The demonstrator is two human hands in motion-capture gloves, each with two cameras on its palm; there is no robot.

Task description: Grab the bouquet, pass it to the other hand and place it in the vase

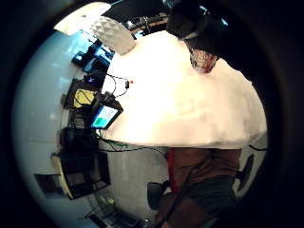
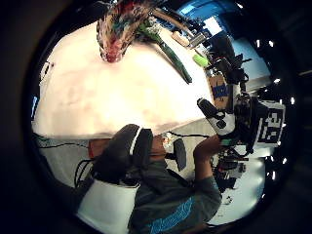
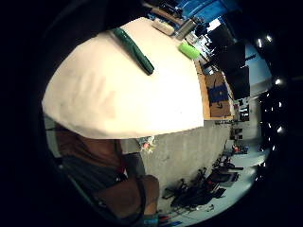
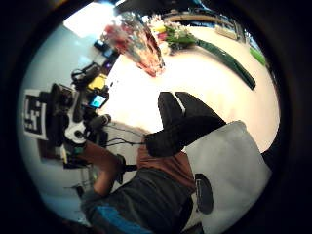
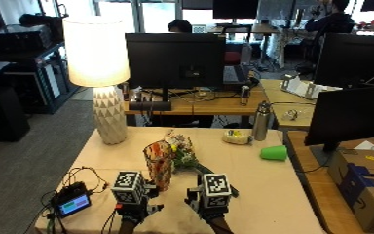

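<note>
Nothing is done yet: the bouquet (image 5: 186,155) lies on the counter (image 5: 265,195) beside the empty vase (image 5: 158,165); finger positions of the left hand (image 5: 135,207) and right hand (image 5: 208,207) cannot be told.

lit lamp (image 5: 96,53) – desks w/ monitors (image 5: 176,58)

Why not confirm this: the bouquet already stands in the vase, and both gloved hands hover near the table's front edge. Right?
Not quite. In the outside view the bouquet lies on the table beside the vase, not in it. Both hands, left and right, do hover near the front edge.
</note>
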